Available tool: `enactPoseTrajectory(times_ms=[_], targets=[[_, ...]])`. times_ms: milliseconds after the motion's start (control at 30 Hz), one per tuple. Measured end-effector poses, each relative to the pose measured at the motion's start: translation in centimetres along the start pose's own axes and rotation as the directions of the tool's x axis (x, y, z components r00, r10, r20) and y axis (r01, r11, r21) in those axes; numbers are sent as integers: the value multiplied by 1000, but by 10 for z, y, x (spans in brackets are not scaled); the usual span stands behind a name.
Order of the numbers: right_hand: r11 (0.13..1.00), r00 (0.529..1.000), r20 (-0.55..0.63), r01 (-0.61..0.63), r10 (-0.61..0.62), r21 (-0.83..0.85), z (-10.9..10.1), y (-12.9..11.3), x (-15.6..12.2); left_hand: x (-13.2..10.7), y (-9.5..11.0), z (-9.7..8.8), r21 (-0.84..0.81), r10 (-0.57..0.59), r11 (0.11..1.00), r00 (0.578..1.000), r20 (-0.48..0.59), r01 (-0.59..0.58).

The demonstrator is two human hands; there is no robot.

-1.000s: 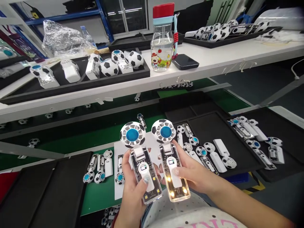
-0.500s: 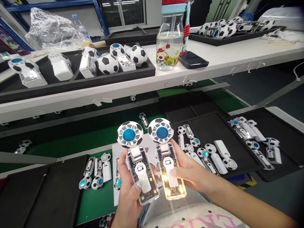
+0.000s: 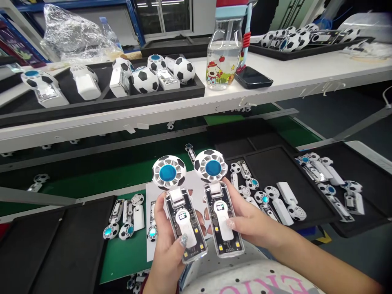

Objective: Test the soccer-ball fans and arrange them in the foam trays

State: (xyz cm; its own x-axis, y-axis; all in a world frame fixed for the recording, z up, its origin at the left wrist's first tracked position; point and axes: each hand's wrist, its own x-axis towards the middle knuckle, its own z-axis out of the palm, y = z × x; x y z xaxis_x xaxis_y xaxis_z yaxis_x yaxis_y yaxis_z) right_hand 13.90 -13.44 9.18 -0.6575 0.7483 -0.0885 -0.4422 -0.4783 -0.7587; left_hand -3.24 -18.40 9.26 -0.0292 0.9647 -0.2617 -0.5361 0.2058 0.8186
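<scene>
Left hand (image 3: 167,249): wrapped firmly around a clear soccer-ball handheld fan (image 3: 183,222)
Right hand (image 3: 249,222): gripping a matching fan (image 3: 222,218), right alongside
Just beside: a black tray (image 3: 269,163) of fan parts

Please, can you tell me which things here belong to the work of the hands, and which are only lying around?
Belonging to the work:
left hand holding a clear handheld fan
right hand holding a second fan
loose fan parts in a black tray

Just lying about:
water bottle
smartphone
plastic bag

The handheld fan (image 3: 219,220) in the right hand (image 3: 249,222) went dark.
</scene>
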Motion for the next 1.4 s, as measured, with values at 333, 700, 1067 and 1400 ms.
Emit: enactPoseTrajectory(times_ms=[333, 700, 1067, 1400], targets=[[1000, 1000, -20, 7, -7, 8, 5, 1, -8, -2, -5, -5, 64, 47, 997, 999, 11, -47], [999, 998, -53, -17, 15, -31, -1, 14, -32, -14, -9, 0, -9, -4, 1000, 998, -61, 3], [998, 976, -214, 35, -45, -52, -19, 3, -73, -11, -38, 34, -144, -154, 974, 979, 131, 173], [993, 977, -209, -59, 36, -105, -52, -14, -102, -7, -65, 78, 5, -22, 1000, 996, -89, 23]])
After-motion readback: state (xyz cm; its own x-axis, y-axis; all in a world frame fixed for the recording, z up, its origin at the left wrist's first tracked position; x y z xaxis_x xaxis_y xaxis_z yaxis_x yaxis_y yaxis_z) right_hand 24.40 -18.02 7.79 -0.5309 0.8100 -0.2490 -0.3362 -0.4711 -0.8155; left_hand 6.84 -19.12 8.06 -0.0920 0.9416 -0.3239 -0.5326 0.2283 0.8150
